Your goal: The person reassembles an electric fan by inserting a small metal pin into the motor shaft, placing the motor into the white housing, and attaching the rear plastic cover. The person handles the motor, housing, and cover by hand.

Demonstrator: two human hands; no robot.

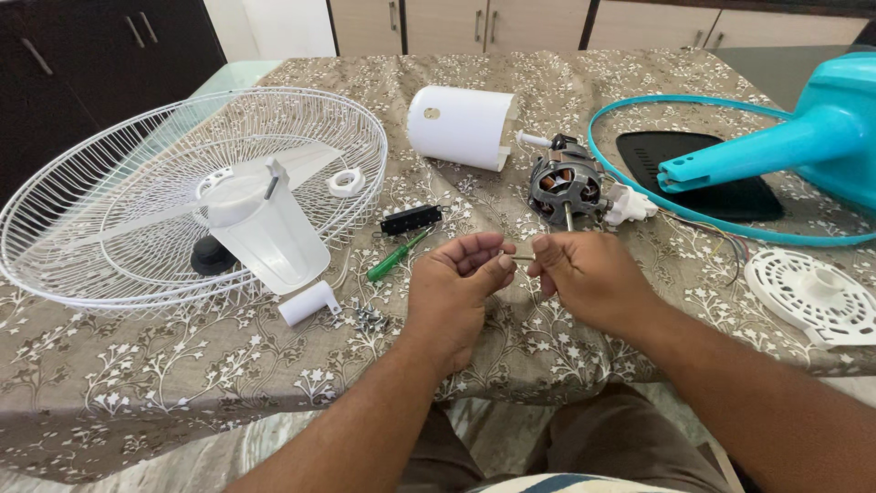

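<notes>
My left hand point(456, 278) and my right hand point(584, 272) meet in front of me above the table's near edge. Between their fingertips they pinch a small thin metal piece point(521, 257), mostly hidden by the fingers. Just beyond the hands lies a fan motor point(566, 187) with its shaft pointing toward me and wires trailing right. A green-handled screwdriver point(398, 256) lies left of my left hand, next to a small black switch block point(411, 219).
A white wire fan guard point(109, 228) with translucent blades point(265, 228) fills the left. A white motor cover point(461, 126), a turquoise guard ring point(639, 192), a turquoise fan stand point(812, 137), a white round grille piece point(812, 292), a white tube point(308, 302) and loose screws point(370, 318) lie on the floral tablecloth point(137, 365).
</notes>
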